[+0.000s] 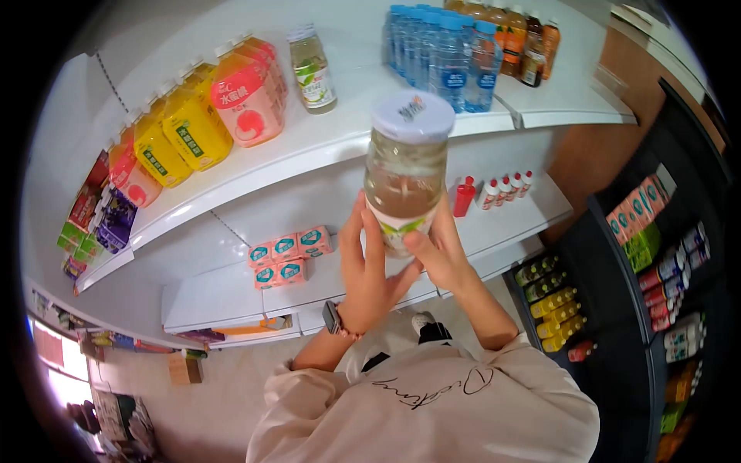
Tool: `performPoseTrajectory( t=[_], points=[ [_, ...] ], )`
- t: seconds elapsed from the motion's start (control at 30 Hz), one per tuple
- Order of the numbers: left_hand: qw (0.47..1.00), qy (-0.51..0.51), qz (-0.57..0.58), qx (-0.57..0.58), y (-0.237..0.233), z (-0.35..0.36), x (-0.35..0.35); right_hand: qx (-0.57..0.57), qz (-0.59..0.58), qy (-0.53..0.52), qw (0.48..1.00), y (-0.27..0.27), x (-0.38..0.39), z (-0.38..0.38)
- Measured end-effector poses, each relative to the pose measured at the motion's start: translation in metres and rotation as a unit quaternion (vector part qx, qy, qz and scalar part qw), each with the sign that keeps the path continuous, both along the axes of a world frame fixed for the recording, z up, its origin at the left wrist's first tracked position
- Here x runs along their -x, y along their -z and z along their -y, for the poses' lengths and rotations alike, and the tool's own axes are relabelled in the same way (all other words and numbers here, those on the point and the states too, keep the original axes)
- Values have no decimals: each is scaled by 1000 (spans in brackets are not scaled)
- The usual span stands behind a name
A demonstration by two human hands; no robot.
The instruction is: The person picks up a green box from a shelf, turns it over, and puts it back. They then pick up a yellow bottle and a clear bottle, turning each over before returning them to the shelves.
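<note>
Ahead, white shelves [351, 104] carry big juice jugs [193, 123] toward the upper shelf's left end and water bottles [440, 54] near its right edge. Before that shelf's front edge, a clear white-capped bottle [405, 166] is clasped low by both hands: left hand [370, 270] fingers curled round its base, right hand [441, 253] likewise, thumb on the label.

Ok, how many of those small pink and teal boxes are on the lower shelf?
5. On the lower shelf, left of the bottle that the left hand and right hand hold: three boxes in one row, two below them. More may hide behind.
</note>
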State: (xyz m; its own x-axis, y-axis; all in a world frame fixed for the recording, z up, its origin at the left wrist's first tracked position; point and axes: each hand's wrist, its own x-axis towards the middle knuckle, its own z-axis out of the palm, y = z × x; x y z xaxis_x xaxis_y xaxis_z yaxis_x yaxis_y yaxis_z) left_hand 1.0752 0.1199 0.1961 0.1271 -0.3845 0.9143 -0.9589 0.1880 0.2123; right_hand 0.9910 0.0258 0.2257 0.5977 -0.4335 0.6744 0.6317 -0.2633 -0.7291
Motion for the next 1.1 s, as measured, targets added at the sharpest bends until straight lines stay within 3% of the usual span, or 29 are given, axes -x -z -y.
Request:
performPoseTrajectory(
  t=[0.17, 0.23, 0.43, 0.5, 0.67, 0.77, 0.83, 0.9, 1.0, 1.03, 1.1],
  points=[
    [997, -77, 14, 9, -30, 41, -36, 47, -19, -29, 998, -33, -43, 48],
    [995, -91, 20, 27, -39, 59, -51, 150, -54, 88, 983, -40, -65, 71],
    [978, -203, 39, -40, -52, 91, -79, 85, -98, 22, 991, -51, -110, 115],
    [979, -196, 22, -56, -49, 100, -89, 150, -128, 92, 976, -48, -120, 128],
    [978, -176, 11, -108, -51, 111, -97, 152, -188, 81, 967, -50, -133, 153],
    [969, -160, 62, -176, -60, 112, -111, 170, -196, 113, 959, -49, -149, 175],
    [925, -173, 87, -328, -81, 119, -118, 187, -205, 138, 951, -53, -170, 196],
    [914, -170, 135, -343, -88, 129, -137, 250, -234, 195, 919, -59, -190, 216],
    [883, -173, 169, -401, -103, 149, -149, 223, -306, 228, 897, -67, -221, 226],
    [863, -181, 156, -444, -108, 154, -150, 218, -307, 228, 898, -73, -231, 234],
    [853, -192, 169, -455, -111, 166, -150, 221, -378, 111, 892, -82, -253, 255]
  ],
)
